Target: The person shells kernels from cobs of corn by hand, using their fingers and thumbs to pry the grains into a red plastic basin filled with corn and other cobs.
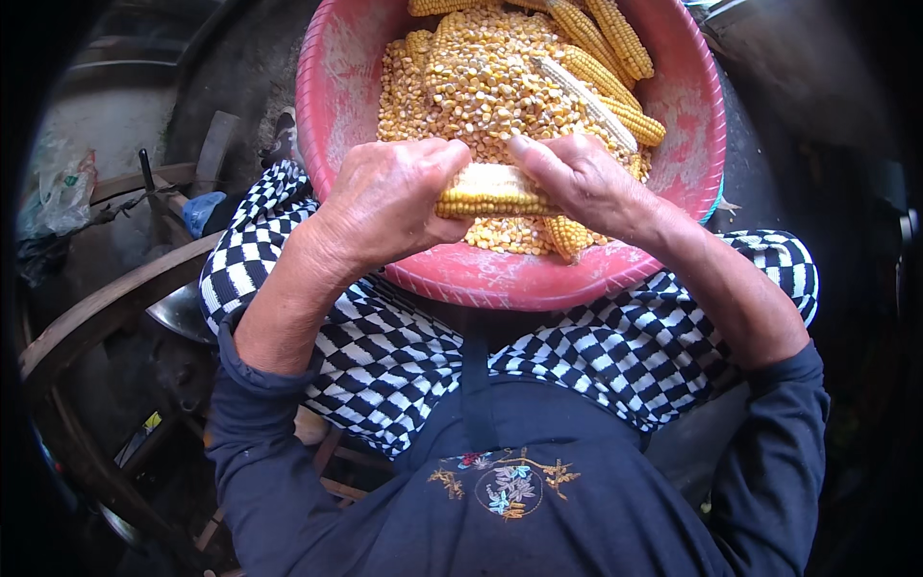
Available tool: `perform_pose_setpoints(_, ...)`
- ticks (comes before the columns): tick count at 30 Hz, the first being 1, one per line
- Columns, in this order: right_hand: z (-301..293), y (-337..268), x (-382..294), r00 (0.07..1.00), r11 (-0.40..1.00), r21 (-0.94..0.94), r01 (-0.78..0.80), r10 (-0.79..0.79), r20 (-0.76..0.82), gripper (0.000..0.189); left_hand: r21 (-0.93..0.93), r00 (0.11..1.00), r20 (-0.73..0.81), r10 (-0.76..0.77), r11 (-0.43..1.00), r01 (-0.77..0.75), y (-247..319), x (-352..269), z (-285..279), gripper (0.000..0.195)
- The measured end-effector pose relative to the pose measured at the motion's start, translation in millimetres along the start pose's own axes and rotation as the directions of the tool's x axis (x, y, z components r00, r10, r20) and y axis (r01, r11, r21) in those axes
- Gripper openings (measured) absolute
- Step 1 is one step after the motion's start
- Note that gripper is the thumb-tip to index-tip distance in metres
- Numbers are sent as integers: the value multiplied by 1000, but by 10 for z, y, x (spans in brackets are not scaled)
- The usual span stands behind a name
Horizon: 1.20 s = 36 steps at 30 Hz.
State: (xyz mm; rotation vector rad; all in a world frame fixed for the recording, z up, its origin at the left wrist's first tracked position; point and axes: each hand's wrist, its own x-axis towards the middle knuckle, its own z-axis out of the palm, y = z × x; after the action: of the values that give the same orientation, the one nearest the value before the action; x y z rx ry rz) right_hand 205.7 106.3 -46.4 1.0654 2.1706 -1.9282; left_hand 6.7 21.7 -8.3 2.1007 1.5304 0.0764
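Note:
My left hand (396,195) and my right hand (584,180) grip opposite ends of a partly shelled ear of dried corn (497,191). Its upper side is bare and pale, while yellow kernels still line the lower side. Beneath it, a red plastic basin (505,278) holds a heap of loose corn kernels (483,86). A stripped corn cob (588,104) lies on the heap, and several unshelled ears (606,43) rest at the basin's upper right. One more ear (567,238) pokes out below my right hand. The ends of the held ear are hidden by my fingers.
The basin sits at my knees, between legs in checkered trousers (382,346). A curved wooden frame (122,288) stands at the left. Clear plastic bags (61,191) and a blue plastic item (202,213) are beyond it.

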Motion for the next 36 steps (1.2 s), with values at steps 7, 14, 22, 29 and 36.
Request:
perform_pose_setpoints(7, -86, 89, 84, 934, 824, 444, -352, 284, 215, 61, 85, 997, -71, 36, 996, -30, -36, -25, 27, 34)
perform_pose_setpoints(14, -139, -59, 46, 994, 999, -17, 49, -47, 97, 48, -89, 986, 21, -163, 982, 164, -97, -61, -33, 32)
perform_pose_setpoints(22, 75, 114, -5, 993, 996, 11, 94, -95, 76, 52, -176, 990, 89, -106, 977, 121, -68, -83, 78, 33)
perform_pose_setpoints(29, 43, 395, 112, 879, 714, 514, -474, 351, 323, 55, 71, 981, -170, 95, 994, -84, 69, -60, 156, 31)
perform_pose_setpoints(36, -203, 148, 91, 963, 808, 524, -271, 233, 138, 50, -217, 960, 64, -273, 935, 281, -58, -62, 40, 29)
